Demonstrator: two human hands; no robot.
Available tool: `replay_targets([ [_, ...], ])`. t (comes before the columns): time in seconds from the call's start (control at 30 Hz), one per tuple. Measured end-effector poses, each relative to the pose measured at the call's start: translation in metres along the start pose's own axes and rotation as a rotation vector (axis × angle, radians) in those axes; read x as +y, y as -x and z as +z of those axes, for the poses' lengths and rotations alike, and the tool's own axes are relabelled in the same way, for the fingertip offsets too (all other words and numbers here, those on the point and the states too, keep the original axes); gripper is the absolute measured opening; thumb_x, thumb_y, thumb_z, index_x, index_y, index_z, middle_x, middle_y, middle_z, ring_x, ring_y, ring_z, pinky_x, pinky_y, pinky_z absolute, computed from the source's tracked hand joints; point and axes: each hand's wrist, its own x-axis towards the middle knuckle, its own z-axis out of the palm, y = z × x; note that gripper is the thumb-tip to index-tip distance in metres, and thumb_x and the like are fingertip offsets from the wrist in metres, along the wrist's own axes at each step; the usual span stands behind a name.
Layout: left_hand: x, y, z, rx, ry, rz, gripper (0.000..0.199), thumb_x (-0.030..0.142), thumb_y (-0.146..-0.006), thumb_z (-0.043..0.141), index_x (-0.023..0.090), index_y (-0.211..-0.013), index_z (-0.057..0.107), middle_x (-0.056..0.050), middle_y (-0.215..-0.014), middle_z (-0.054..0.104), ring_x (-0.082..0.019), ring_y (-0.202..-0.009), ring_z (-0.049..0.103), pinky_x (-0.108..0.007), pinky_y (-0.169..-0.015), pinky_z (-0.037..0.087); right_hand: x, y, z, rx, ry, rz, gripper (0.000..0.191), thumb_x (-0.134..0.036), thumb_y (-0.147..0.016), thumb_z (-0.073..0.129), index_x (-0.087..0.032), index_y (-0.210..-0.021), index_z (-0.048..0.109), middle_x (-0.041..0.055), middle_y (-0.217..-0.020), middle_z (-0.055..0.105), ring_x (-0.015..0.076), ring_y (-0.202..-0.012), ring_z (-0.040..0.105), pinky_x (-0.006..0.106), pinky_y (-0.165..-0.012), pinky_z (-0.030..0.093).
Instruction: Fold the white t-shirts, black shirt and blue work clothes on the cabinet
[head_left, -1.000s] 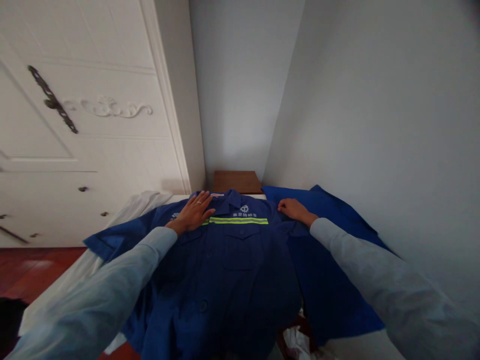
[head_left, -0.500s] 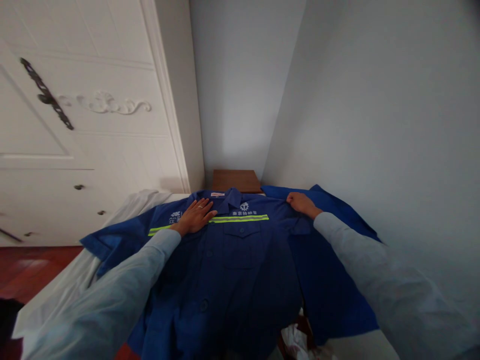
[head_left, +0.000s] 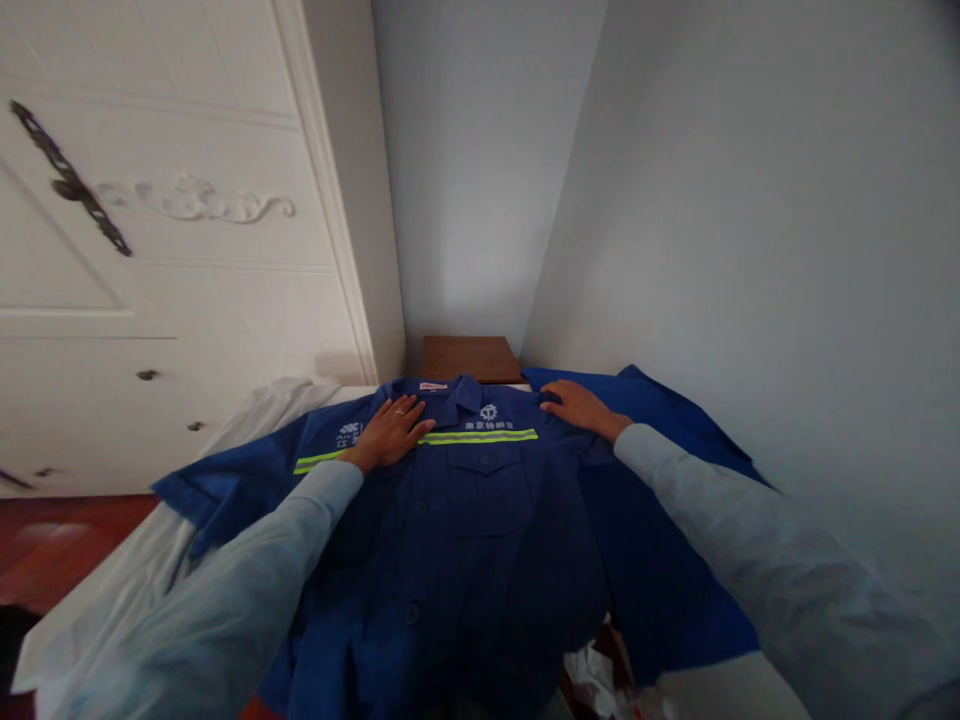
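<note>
A dark blue work shirt (head_left: 480,560) lies spread out, collar at the far side. It has a buttoned front, chest pockets, white printed emblems and a yellow-green reflective stripe. My left hand (head_left: 394,430), a ring on one finger, rests flat on the upper chest beside the collar, fingers stretched. On the shoulder seam on the right, my right hand (head_left: 581,405) touches the fabric with fingers extended and thumb apart. Under that side of the shirt lies a brighter blue cloth (head_left: 682,560).
The shirt lies on a white surface (head_left: 720,690) with a crumpled white cloth (head_left: 142,570) at its left. Behind stands a brown wooden box or stand (head_left: 469,358). A white wardrobe (head_left: 225,310) is on the left, a grey wall (head_left: 750,220) on the right. Crumpled white material (head_left: 592,670) shows below.
My right hand has moved left from the sleeve top to the shoulder, its closed fingers now stretched out on the fabric. My left hand has stayed in place.
</note>
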Motion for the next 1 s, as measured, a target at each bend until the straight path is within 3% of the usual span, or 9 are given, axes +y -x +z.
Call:
replay_targets([
  [0.07,0.001,0.0,-0.001,-0.008,-0.004,-0.009,0.077,0.064,-0.101,0.019,0.013,-0.155,0.039,-0.012,-0.164,0.032,-0.028,-0.154,0.023,-0.048,-0.126,0.014,-0.009,-0.005,0.004,-0.018,0.035,-0.01,0.029,-0.03,-0.094,0.063,-0.019,-0.12,0.07,0.0128,-0.126,0.07,0.0257,-0.119,0.062,0.036,-0.105,0.044],
  [0.27,0.001,0.0,0.002,0.017,-0.018,-0.004,0.077,0.064,-0.101,0.019,0.013,-0.154,0.041,-0.013,-0.163,0.034,-0.027,-0.154,0.025,-0.047,-0.126,0.015,-0.018,-0.021,0.005,-0.057,0.042,0.14,0.021,-0.024,-0.096,0.057,-0.02,-0.101,0.077,0.0102,-0.112,0.075,0.023,-0.109,0.066,0.03,-0.096,0.047],
  [0.37,0.001,0.001,0.002,0.028,-0.014,0.005,0.077,0.064,-0.101,0.019,0.012,-0.154,0.042,-0.014,-0.163,0.035,-0.027,-0.154,0.025,-0.047,-0.126,0.015,-0.013,-0.026,0.004,-0.06,-0.031,0.227,0.025,-0.019,-0.096,0.052,-0.021,-0.101,0.077,0.0066,-0.114,0.076,0.0205,-0.108,0.067,0.027,-0.093,0.047],
  [0.5,0.002,0.002,0.0,0.022,-0.005,0.0,0.078,0.065,-0.101,0.019,0.013,-0.154,0.042,-0.014,-0.163,0.035,-0.027,-0.154,0.025,-0.048,-0.126,0.015,-0.01,-0.029,0.01,-0.067,-0.015,0.302,0.027,-0.02,-0.096,0.05,-0.02,-0.103,0.076,0.0086,-0.114,0.076,0.0222,-0.104,0.068,0.028,-0.086,0.048],
  [0.73,0.005,0.003,0.0,0.025,0.006,-0.015,0.078,0.064,-0.101,0.016,0.011,-0.154,0.041,-0.014,-0.163,0.034,-0.026,-0.154,0.022,-0.045,-0.127,0.013,-0.018,-0.025,0.01,-0.081,0.038,0.337,0.027,-0.017,-0.094,0.049,-0.021,-0.1,0.075,0.0101,-0.108,0.076,0.0233,-0.098,0.069,0.029,-0.084,0.049],
  [0.8,0.005,0.003,0.001,0.035,0.008,-0.021,0.077,0.063,-0.102,0.016,0.012,-0.154,0.041,-0.013,-0.163,0.034,-0.026,-0.155,0.022,-0.045,-0.127,0.013,-0.025,-0.018,0.006,-0.033,0.065,0.268,0.028,-0.02,-0.097,0.048,-0.019,-0.109,0.073,0.0129,-0.114,0.073,0.0244,-0.107,0.067,0.031,-0.092,0.048],
  [0.9,0.005,0.002,0.001,0.048,0.01,-0.026,0.075,0.062,-0.102,0.017,0.014,-0.154,0.043,-0.012,-0.163,0.035,-0.026,-0.154,0.023,-0.045,-0.127,0.014,-0.038,0.002,0.001,0.025,0.073,-0.001,0.034,-0.029,-0.098,0.051,-0.016,-0.125,0.067,0.0155,-0.126,0.068,0.0268,-0.12,0.061,0.039,-0.104,0.046],
  [1.0,0.005,0.002,0.002,0.053,0.014,-0.02,0.075,0.062,-0.102,0.019,0.013,-0.153,0.044,-0.013,-0.162,0.036,-0.027,-0.154,0.024,-0.045,-0.126,0.015,-0.046,0.033,-0.001,-0.082,0.011,-0.269,0.04,-0.04,-0.098,0.055,-0.018,-0.13,0.066,0.015,-0.134,0.065,0.0284,-0.125,0.059,0.045,-0.109,0.045],
])
